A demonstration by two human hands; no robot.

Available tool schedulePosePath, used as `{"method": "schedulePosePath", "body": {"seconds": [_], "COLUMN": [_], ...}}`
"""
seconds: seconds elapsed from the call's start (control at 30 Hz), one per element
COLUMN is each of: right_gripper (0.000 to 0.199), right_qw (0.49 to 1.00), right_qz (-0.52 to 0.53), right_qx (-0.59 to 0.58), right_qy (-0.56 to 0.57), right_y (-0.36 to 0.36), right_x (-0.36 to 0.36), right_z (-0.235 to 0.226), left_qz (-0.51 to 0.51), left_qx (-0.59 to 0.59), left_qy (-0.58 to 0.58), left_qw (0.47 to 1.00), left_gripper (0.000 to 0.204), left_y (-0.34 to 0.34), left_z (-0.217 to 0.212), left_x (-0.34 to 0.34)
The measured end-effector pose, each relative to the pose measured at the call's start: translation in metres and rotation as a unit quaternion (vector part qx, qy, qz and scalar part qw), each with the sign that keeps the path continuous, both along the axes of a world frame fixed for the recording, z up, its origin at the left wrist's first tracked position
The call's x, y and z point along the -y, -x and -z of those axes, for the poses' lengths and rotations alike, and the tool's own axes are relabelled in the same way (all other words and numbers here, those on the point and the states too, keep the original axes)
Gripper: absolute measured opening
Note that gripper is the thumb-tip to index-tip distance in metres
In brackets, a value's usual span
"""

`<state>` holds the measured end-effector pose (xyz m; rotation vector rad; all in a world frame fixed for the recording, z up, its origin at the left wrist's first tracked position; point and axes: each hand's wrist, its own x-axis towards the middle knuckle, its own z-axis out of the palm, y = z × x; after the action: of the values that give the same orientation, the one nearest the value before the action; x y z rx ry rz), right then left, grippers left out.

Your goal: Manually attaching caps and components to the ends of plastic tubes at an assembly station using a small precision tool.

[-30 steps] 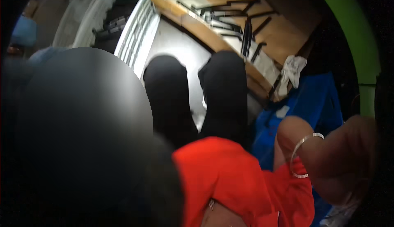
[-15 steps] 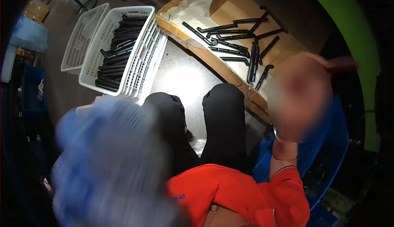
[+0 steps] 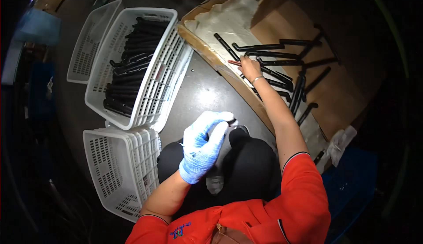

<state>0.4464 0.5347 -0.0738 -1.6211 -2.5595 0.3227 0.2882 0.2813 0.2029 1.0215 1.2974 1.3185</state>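
My left hand (image 3: 202,145), in a blue and white glove, is raised over my knees. Its thumb and fingers pinch a small dark piece (image 3: 231,122), too little of which shows to name. My bare right hand (image 3: 251,69) reaches into the cardboard box (image 3: 286,21) at the right. A thin red stick-like tool (image 3: 234,62) pokes out to the left from its closed fingers. Right under and beside these fingers lie several black bent-ended handles (image 3: 277,62), loosely scattered on a white liner. Whether the fingers also touch one of them cannot be made out.
A white plastic basket (image 3: 145,12) at the left holds a pile of similar black handles (image 3: 132,70). Below it stand nested white baskets (image 3: 123,169). A crumpled clear bag (image 3: 341,145) lies by the box's near corner. A blue crate (image 3: 352,186) is at the lower right.
My right hand has gone from beside the box, at the right, into it among the handles. My left hand, blurred low at the left before, is now over my knees. The view has shifted.
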Motion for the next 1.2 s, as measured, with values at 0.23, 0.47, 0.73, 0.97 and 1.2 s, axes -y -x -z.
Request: {"method": "schedulePosePath", "body": {"seconds": [0.23,0.47,0.73,0.97,1.2], "right_gripper": [0.033,0.034,0.025,0.021,0.024], "right_qw": [0.98,0.974,0.971,0.79,0.652], "right_qz": [0.078,-0.098,-0.181,0.08,0.041], "right_qx": [-0.153,-0.195,-0.123,-0.567,-0.661], "right_qy": [0.1,0.056,-0.099,0.22,0.369], "right_y": [-0.024,-0.101,-0.108,-0.074,-0.033], "right_x": [0.013,0.128,0.226,0.271,0.269], "right_z": [-0.045,-0.245,-0.327,-0.312,-0.299], "left_qz": [-0.031,-0.057,0.207,0.212,0.182], "left_qx": [-0.078,-0.447,-0.461,0.082,0.193], "left_qy": [-0.029,-0.275,-0.116,0.109,0.131], "left_qw": [0.996,0.849,0.855,0.968,0.955], "left_gripper": [0.018,0.058,0.023,0.02,0.033], "left_y": [0.013,0.029,0.013,0.014,0.017], "left_z": [0.016,0.028,0.035,0.011,-0.007], "left_x": [-0.011,-0.021,0.025,0.051,0.062]}}
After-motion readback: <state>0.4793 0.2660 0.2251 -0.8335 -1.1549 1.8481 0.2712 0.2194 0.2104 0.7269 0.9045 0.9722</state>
